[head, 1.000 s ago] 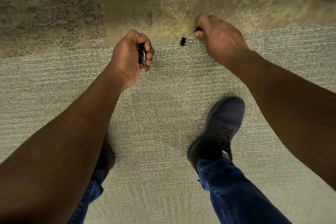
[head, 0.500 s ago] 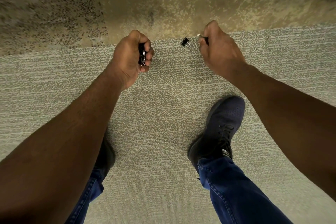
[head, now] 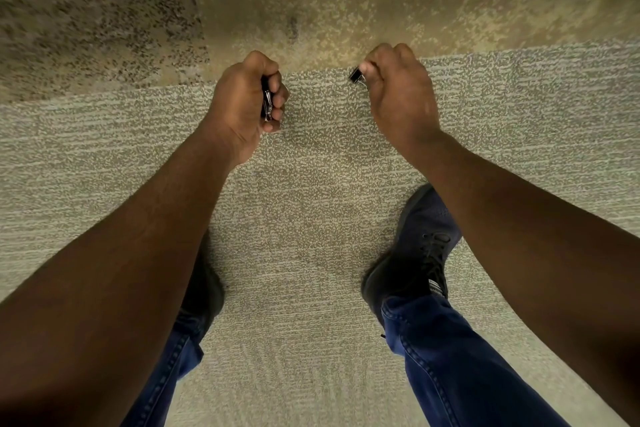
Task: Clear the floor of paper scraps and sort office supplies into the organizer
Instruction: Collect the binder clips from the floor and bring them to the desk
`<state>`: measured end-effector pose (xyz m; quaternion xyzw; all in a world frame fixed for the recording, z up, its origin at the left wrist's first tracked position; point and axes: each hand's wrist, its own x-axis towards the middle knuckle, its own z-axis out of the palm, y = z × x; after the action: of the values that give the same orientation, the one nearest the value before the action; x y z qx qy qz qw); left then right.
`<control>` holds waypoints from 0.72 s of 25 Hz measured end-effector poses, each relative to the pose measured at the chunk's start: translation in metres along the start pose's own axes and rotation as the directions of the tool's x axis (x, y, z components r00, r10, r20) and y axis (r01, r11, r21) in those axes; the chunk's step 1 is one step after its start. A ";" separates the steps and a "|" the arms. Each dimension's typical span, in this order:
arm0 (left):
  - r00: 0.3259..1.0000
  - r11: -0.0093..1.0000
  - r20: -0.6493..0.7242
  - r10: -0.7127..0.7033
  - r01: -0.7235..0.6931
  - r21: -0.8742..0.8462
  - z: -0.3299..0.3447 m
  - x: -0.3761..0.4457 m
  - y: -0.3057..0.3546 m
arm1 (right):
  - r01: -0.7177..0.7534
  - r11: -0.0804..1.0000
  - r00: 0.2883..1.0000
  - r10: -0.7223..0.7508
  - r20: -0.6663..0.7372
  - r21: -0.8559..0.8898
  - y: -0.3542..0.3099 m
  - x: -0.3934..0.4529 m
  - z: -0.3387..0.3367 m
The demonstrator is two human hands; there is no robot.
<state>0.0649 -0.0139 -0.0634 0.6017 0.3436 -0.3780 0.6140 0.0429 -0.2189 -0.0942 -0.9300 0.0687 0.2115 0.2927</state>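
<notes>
Head view: step = gathering binder clips off carpet (head: 311,218). L hand (head: 247,100) fisted round clip bunch (head: 266,102), left of carpet seam. R hand (head: 398,87) pinching small black binder clip (head: 356,74) at seam, lift unclear. Next, prob: raise clip, carry both lots to organizer, not in view.

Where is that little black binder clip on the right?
In the head view, the binder clip is pinched at the fingertips of the right hand, at the carpet's far edge.
</notes>
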 end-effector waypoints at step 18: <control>0.987 0.924 0.161 -0.012 0.072 -0.376 -0.031 -0.102 0.058 | -0.605 0.125 0.792 0.195 0.578 0.786 -0.116 -0.069 -0.083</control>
<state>0.0678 0.0216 0.0528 0.4324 0.3740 -0.3631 0.7357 0.0393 -0.1714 0.0565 -0.4484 0.3822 0.3516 0.7275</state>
